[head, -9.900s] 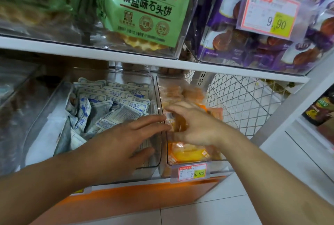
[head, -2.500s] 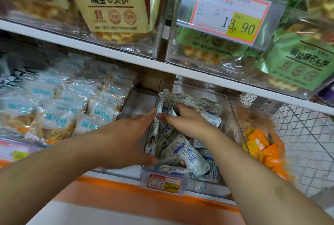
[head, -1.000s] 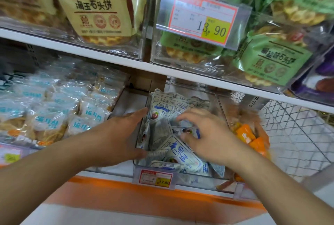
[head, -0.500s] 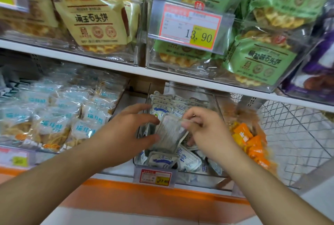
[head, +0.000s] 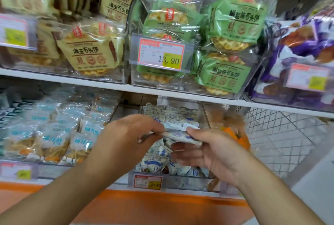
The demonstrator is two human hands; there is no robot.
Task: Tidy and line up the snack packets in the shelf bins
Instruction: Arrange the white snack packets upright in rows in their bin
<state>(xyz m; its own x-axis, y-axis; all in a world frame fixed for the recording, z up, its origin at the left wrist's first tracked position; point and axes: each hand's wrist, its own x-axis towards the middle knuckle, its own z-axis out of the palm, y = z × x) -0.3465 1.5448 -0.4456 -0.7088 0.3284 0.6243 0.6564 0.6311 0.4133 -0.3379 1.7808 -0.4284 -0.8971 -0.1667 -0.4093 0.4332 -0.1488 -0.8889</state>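
While both hands pinched it by its ends, a white-and-blue packet (head: pixel 178 134) hung flat above the clear bin (head: pixel 205 116) on the lower shelf. The left hand (head: pixel 126 145) gripped its left end between thumb and curled fingers; the right hand (head: pixel 211 149) pinched the right end, thumb on top and the other fingers loosely spread beneath. The shelving was white (head: pixel 63 80) with an orange base strip (head: pixel 144 205), and pale floor showed at the right. Half a second earlier the packet had stood tilted, nearly upright, lower in the bin; now it lay level and higher. More white-and-blue packets (head: pixel 153 163) lay jumbled in that bin, behind a price tag (head: pixel 146 181). Pale blue bags (head: pixel 54 134) filled the bin to the left, and orange packets (head: pixel 236 138) sat to the right, beside a wire basket (head: pixel 282 134). Yellow bags (head: pixel 86 53), green bags (head: pixel 229 26) and purple bags (head: pixel 298 47) filled the upper bins.
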